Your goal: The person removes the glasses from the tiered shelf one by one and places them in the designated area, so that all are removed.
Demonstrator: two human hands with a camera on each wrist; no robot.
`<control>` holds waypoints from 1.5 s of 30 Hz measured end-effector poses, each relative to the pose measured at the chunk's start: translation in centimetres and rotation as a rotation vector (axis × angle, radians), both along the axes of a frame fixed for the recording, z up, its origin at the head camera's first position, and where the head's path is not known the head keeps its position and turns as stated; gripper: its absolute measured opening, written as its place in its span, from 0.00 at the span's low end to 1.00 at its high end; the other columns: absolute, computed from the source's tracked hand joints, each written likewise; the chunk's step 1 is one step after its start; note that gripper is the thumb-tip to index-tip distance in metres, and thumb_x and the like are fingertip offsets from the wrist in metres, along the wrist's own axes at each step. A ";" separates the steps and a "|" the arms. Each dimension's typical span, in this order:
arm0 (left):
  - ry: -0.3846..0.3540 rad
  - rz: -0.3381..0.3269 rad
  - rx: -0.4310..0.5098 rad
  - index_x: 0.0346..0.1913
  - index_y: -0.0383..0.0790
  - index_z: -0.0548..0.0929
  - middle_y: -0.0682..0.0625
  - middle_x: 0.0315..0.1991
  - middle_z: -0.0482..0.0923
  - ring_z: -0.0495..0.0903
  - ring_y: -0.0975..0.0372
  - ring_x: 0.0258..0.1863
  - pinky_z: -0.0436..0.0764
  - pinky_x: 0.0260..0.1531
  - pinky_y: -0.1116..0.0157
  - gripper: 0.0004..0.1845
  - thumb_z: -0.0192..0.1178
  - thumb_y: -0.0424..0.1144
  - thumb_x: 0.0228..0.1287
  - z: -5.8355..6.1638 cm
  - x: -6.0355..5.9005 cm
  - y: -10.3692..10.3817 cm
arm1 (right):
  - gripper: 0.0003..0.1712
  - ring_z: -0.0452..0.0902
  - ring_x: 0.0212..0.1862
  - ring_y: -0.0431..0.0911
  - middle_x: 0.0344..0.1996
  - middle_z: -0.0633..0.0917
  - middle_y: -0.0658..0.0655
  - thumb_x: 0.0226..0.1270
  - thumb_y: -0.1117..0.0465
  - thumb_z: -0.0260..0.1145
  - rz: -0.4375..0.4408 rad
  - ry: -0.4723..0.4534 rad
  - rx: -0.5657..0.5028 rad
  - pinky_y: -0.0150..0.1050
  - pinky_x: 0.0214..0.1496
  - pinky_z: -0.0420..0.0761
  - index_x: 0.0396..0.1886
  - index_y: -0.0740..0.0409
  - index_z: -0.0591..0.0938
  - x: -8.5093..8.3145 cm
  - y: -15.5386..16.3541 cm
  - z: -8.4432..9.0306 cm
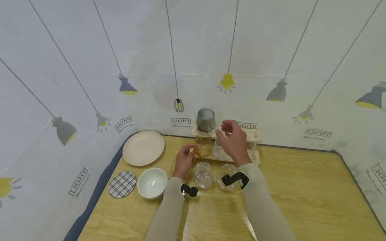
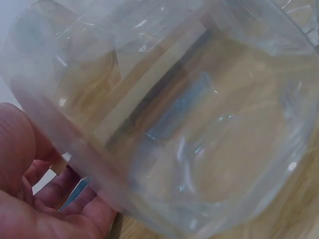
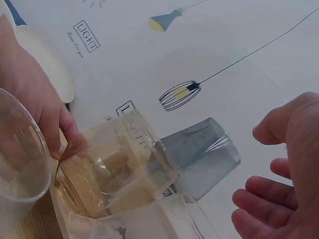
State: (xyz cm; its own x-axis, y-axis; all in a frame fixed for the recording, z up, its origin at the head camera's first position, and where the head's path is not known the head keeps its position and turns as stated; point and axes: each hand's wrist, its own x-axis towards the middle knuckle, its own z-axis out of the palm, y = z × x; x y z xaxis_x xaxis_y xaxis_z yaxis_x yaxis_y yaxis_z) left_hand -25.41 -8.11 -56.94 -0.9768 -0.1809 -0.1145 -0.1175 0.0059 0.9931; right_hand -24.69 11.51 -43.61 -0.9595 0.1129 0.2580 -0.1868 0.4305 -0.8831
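— Two clear glasses (image 1: 203, 174) stood side by side on the wooden table (image 1: 301, 201), just in front of the forearms; the second one (image 1: 227, 175) sat partly under the right wrist. What else was about?

— At ten o'clock from them lay a cream plate (image 1: 143, 147). At nine o'clock sat a white bowl (image 1: 152, 182), with a plaid coaster (image 1: 122, 184) just beside it on its far side. At twelve o'clock a wooden rack (image 1: 256, 156) stood against the lamp-printed backdrop (image 1: 90, 67).

— And what was on the rack?

— An amber glass (image 1: 203, 144) stood at the rack's left end, and a grey glass (image 1: 206, 119) sat upside down above it. More clear glass showed behind the right hand; I could not tell how many pieces.

— The hands?

— The left hand (image 1: 183, 162) was at the amber glass's left side, its fingertips at or pinching the lower edge; the right wrist view showed the fingers (image 3: 60, 130) touching it. The left wrist view was filled by a clear glass (image 2: 189, 124) close before the palm (image 2: 30, 199).

— The right one?

— The right hand (image 1: 233, 140) hung over the rack at about three o'clock from the grey glass, near it but apart. Its fingers were loosely curled, moderately spread, and held nothing.
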 end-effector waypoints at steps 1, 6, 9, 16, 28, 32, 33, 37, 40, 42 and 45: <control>0.000 0.002 0.000 0.61 0.35 0.83 0.35 0.60 0.81 0.81 0.54 0.52 0.78 0.38 0.70 0.17 0.58 0.25 0.71 0.0 0.0 0.0 | 0.26 0.82 0.61 0.54 0.58 0.85 0.61 0.72 0.53 0.71 0.011 -0.013 -0.003 0.51 0.67 0.82 0.64 0.58 0.78 -0.6 -0.2 0.0; 0.006 0.010 -0.008 0.60 0.35 0.83 0.35 0.59 0.82 0.82 0.53 0.54 0.78 0.37 0.71 0.18 0.59 0.25 0.70 0.2 0.0 0.0 | 0.36 0.78 0.69 0.57 0.67 0.81 0.65 0.71 0.48 0.72 0.045 -0.040 0.056 0.53 0.72 0.77 0.71 0.62 0.74 -3.5 -1.0 -0.1; 0.010 0.023 -0.015 0.59 0.35 0.83 0.35 0.57 0.82 0.82 0.54 0.51 0.78 0.36 0.71 0.17 0.59 0.24 0.70 0.1 -0.2 -0.1 | 0.45 0.74 0.73 0.57 0.71 0.78 0.64 0.69 0.42 0.73 0.070 -0.078 0.136 0.54 0.74 0.76 0.76 0.61 0.70 -5.0 -1.5 -0.4; 0.007 0.018 -0.023 0.59 0.35 0.84 0.34 0.59 0.82 0.80 0.48 0.60 0.78 0.39 0.71 0.18 0.59 0.24 0.69 0.4 -0.1 0.0 | 0.60 0.73 0.74 0.59 0.75 0.75 0.63 0.60 0.36 0.78 0.111 -0.205 0.224 0.59 0.73 0.75 0.83 0.55 0.61 -6.8 -2.6 -0.7; -0.003 0.019 -0.048 0.59 0.36 0.84 0.35 0.61 0.83 0.80 0.47 0.63 0.79 0.44 0.68 0.18 0.59 0.25 0.70 0.2 -0.2 0.0 | 0.52 0.73 0.72 0.61 0.74 0.74 0.65 0.65 0.42 0.77 0.165 -0.194 0.216 0.59 0.72 0.75 0.81 0.55 0.62 -7.5 -2.6 -0.9; -0.003 0.014 -0.034 0.59 0.35 0.84 0.35 0.60 0.83 0.79 0.47 0.62 0.79 0.43 0.68 0.18 0.59 0.25 0.69 0.0 -0.3 -0.1 | 0.52 0.73 0.74 0.60 0.76 0.73 0.64 0.66 0.43 0.77 0.170 -0.168 0.184 0.58 0.74 0.75 0.81 0.55 0.62 -7.5 -2.3 -0.3; -0.004 0.015 -0.033 0.59 0.36 0.84 0.35 0.60 0.83 0.79 0.48 0.62 0.79 0.43 0.69 0.18 0.60 0.25 0.69 0.0 -0.3 -0.1 | 0.52 0.72 0.74 0.60 0.76 0.72 0.64 0.66 0.43 0.77 0.169 -0.158 0.175 0.58 0.74 0.75 0.81 0.54 0.62 -7.4 -2.3 -0.1; -0.007 0.012 -0.016 0.60 0.36 0.84 0.34 0.60 0.83 0.80 0.48 0.60 0.78 0.40 0.70 0.18 0.59 0.25 0.69 0.2 -0.2 -0.2 | 0.52 0.74 0.73 0.61 0.77 0.72 0.61 0.66 0.41 0.76 0.164 -0.110 0.123 0.57 0.72 0.77 0.81 0.52 0.62 -6.9 -2.2 1.2; -0.014 0.006 -0.010 0.60 0.36 0.84 0.34 0.60 0.82 0.79 0.48 0.60 0.78 0.40 0.70 0.18 0.59 0.25 0.69 0.2 -0.2 -0.2 | 0.51 0.77 0.71 0.59 0.75 0.73 0.57 0.65 0.39 0.76 0.163 -0.099 0.090 0.56 0.70 0.79 0.81 0.48 0.63 -6.1 -2.1 2.0; -0.015 0.003 -0.008 0.60 0.36 0.84 0.34 0.59 0.82 0.79 0.49 0.60 0.77 0.39 0.70 0.18 0.59 0.25 0.69 0.1 -0.2 -0.2 | 0.51 0.79 0.68 0.59 0.74 0.74 0.55 0.64 0.38 0.76 0.169 -0.100 0.069 0.57 0.68 0.80 0.81 0.47 0.64 -5.4 -2.0 2.4; -0.011 0.009 0.000 0.59 0.35 0.84 0.37 0.57 0.82 0.77 0.51 0.58 0.77 0.39 0.71 0.18 0.59 0.25 0.68 -0.2 -0.4 -0.2 | 0.51 0.80 0.66 0.58 0.73 0.75 0.55 0.64 0.38 0.76 0.189 -0.103 0.045 0.57 0.66 0.81 0.81 0.44 0.65 -4.2 -2.0 2.8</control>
